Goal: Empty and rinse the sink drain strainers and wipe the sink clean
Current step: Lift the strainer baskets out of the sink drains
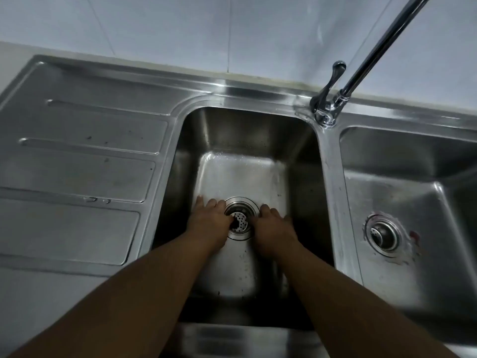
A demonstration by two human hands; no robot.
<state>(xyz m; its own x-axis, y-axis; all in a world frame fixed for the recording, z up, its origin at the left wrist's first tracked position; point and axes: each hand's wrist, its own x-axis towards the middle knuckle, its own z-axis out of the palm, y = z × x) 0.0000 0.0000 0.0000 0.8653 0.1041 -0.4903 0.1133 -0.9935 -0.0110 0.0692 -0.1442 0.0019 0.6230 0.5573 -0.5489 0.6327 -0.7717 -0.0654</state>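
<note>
Both our hands are down on the floor of the middle basin [245, 174], one on each side of the drain. Our left hand [210, 222] lies at the drain's left edge with its fingers spread flat on the steel and its thumb reaching over the rim onto the perforated strainer [239, 220]; we cannot tell whether it grips anything. Our right hand [275, 224] sits just beside the drain's right edge, fingers curled and close together, their tips touching the polished drain ring [244, 202] — it is not closed around the strainer. The strainer itself sits in its drain, near the front-centre of the basin floor, between the two hands.

Water drops speckle the basin floor behind the drain and along its right wall. That floor lies bare behind the hands, up to the back wall.

To the left, the ribbed drainboard [85, 156] spreads wide and flat, with a few dark specks and small drops on it. To the right, past the dividing ridge, the second basin [413, 202] holds its own strainer [383, 235] seated in the drain, with a reddish smear [414, 236] just beside it. At the back rim between the basins stands the chrome faucet [327, 109], its spout angling up and away to the right — well apart from our hands.
</note>
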